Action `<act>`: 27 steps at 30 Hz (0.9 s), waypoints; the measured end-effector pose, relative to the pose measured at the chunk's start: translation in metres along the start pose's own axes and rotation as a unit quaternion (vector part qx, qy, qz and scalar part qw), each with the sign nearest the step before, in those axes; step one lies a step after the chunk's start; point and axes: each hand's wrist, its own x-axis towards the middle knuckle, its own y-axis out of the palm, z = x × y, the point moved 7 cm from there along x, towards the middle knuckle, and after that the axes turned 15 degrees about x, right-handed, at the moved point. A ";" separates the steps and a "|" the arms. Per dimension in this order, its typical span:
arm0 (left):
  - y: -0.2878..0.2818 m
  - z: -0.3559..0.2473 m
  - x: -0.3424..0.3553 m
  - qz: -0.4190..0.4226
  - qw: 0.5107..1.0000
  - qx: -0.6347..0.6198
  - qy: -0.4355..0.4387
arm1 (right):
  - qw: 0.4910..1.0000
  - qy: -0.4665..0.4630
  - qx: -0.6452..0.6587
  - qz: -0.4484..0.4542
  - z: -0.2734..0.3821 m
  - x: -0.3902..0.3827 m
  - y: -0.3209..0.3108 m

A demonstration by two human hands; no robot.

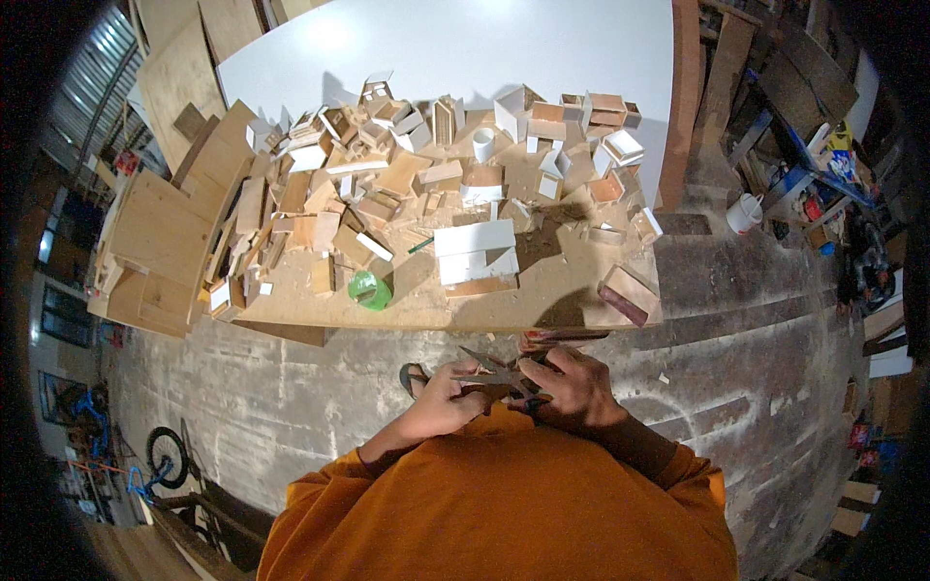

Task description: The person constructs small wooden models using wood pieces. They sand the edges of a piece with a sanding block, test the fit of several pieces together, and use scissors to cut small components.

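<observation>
Head view: close to the orange shirt [504, 494], shears [499, 378] hang between the hands, blades spread toward the left hand [441, 405]. Should they close, left fingers could be nicked, lying right alongside the steel. Right hand [579, 387] grasps the handle end, fingers curled; whether the left fingers grip anything, cannot tell. Beyond, bench [417, 308], green container [369, 290] near its front edge, wood pieces [402, 174] farther back.
</observation>
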 end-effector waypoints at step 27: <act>-0.013 -0.036 -0.013 -0.048 0.972 0.004 0.228 | 0.963 0.202 0.172 -0.043 -0.057 -0.006 -0.012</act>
